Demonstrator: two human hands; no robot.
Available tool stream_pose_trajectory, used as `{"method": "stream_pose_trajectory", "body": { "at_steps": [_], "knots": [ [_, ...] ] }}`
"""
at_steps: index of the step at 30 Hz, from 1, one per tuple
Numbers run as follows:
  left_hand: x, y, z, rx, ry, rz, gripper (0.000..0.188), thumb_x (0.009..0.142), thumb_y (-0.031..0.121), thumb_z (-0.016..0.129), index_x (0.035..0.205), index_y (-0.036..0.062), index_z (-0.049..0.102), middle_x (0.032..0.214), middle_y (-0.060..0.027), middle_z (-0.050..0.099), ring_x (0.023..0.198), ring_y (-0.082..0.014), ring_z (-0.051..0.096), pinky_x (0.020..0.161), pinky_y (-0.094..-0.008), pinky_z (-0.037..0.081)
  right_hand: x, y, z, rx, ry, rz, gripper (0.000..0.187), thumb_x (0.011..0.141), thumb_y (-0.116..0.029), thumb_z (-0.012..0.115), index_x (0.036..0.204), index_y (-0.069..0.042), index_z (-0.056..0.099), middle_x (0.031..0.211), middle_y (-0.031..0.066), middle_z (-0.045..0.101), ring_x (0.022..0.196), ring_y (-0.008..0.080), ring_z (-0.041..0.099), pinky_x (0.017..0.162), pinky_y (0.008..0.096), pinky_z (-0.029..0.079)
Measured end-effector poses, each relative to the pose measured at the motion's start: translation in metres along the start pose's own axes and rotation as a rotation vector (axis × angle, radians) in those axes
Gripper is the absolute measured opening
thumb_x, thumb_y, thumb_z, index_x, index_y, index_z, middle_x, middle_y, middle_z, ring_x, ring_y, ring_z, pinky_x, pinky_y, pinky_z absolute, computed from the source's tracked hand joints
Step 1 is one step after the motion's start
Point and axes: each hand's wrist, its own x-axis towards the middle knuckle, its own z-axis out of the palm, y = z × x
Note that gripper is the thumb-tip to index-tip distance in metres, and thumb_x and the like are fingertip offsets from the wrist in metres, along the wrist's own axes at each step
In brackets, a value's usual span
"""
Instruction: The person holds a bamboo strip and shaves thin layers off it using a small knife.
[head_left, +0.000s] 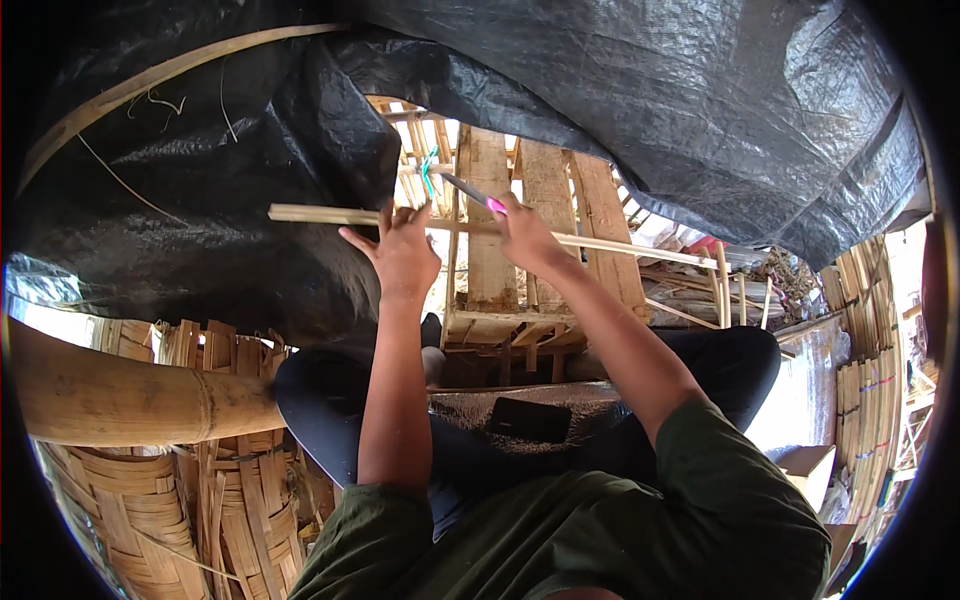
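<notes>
Long pale bamboo strips (325, 214) lie crosswise in front of me, from left of my hands to a thin upright stick on the right. My left hand (405, 250) grips them near their left end, one finger stretched out to the side. My right hand (528, 238) is closed round the pink handle of a knife (468, 190). Its blade points up and left, above the strips. Just beyond the blade tip, a green string (428, 172) hangs by the lit bamboo slats. The hidden right palm does not show whether it also touches the strips.
A wooden plank bench (490, 265) stands ahead under black plastic sheeting (690, 110). A thick bamboo pole (140, 390) runs by my left knee, above woven bamboo (150, 500). A flat black rectangular object (530, 420) lies between my legs. Bundled bamboo strips (865, 410) stand right.
</notes>
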Motion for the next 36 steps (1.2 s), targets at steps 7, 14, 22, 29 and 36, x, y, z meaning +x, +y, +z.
{"method": "stream_pose_trajectory", "body": {
  "at_steps": [7,14,22,29,36],
  "knots": [
    [-0.007,-0.006,0.032,-0.046,-0.298,0.065,0.006,0.085,0.019,0.071,0.081,0.0194,0.076,0.087,-0.004,0.072,0.089,-0.0266,0.069,0.12,-0.0609,0.015,-0.031,0.095,-0.042,0.148,0.387,-0.229,0.022,0.097,-0.013,0.057,0.117,-0.003,0.057,0.097,0.0182,0.062,0.078,0.0297,0.064,0.07,0.0435,0.05],
    [-0.009,-0.006,-0.017,-0.105,-0.001,0.085,0.009,0.076,0.015,0.079,0.08,0.0139,0.072,0.086,-0.0037,0.069,0.088,-0.0296,0.067,0.088,-0.049,0.042,-0.06,0.088,-0.1,-0.061,0.212,-0.296,0.022,0.094,-0.013,0.063,0.111,0.0,0.065,0.118,0.0135,0.067,0.086,0.0253,0.065,0.073,0.0353,0.05],
    [-0.016,-0.009,-0.085,0.062,0.26,0.111,0.016,0.071,0.004,0.074,0.076,0.0179,0.07,0.083,0.005,0.066,0.088,-0.0222,0.063,0.078,-0.0415,0.039,-0.053,0.1,-0.184,-0.129,0.283,-0.418,0.022,0.095,-0.016,0.065,0.11,-0.001,0.067,0.101,0.0128,0.069,0.082,0.0222,0.065,0.072,0.0357,0.05],
    [-0.016,-0.033,-0.111,0.172,0.501,0.051,0.024,0.077,0.005,0.071,0.093,0.0215,0.077,0.092,0.005,0.067,0.096,-0.0197,0.063,0.09,-0.0406,0.04,-0.054,0.097,-0.194,-0.107,0.2,-0.106,0.026,0.098,-0.021,0.06,0.107,0.003,0.065,0.087,0.0176,0.069,0.078,0.023,0.064,0.071,0.0368,0.05],
    [-0.016,-0.019,-0.109,0.109,0.361,0.089,0.015,0.074,0.011,0.077,0.085,0.0212,0.079,0.087,0.0069,0.067,0.09,-0.0198,0.064,0.081,-0.0405,0.04,-0.052,0.063,-0.178,-0.069,0.263,-0.086,0.027,0.098,-0.021,0.057,0.105,0.004,0.067,0.083,0.0208,0.07,0.078,0.0264,0.07,0.07,0.0396,0.051]
  ]
}}
